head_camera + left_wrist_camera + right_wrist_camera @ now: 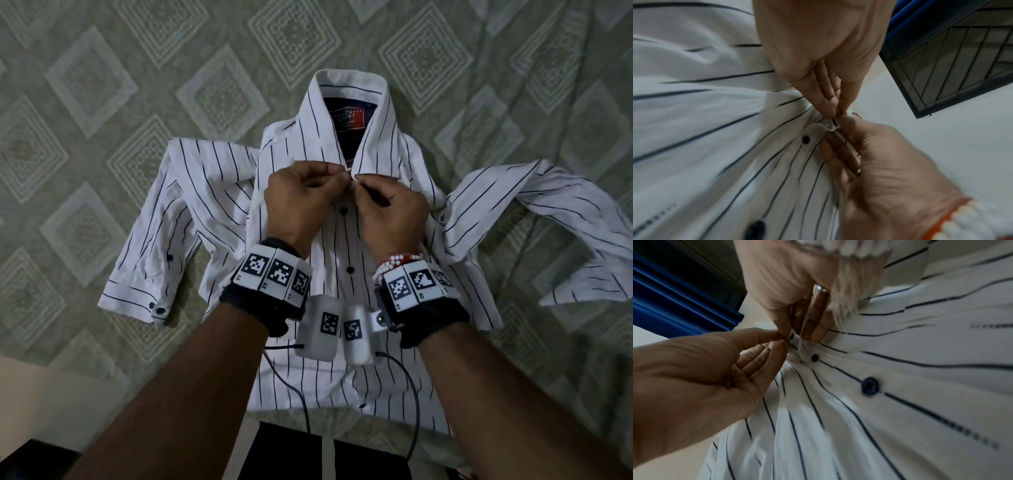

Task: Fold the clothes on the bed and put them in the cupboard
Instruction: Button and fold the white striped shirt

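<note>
A white shirt (342, 359) with thin dark stripes lies face up on the bed, its collar (349, 80) pointing away from me. Dark buttons (343, 210) run down the placket. Both hands meet just under the collar. My left hand (337, 174) pinches one edge of the placket between thumb and fingertips. My right hand (359, 181) pinches the other edge right beside it. In the right wrist view a small dark button (792, 336) sits between the right hand (795, 334) and the left hand (780, 339). The left wrist view shows the same pinch of the left hand (835, 113).
The shirt rests on a grey-green bedspread (102, 102) with diamond patterns. Its left sleeve (161, 222) lies folded down, the right sleeve (548, 212) is spread out and rumpled. The bed's near edge runs along the bottom, with pale floor (34, 394) at lower left. A barred window (951, 65) shows above.
</note>
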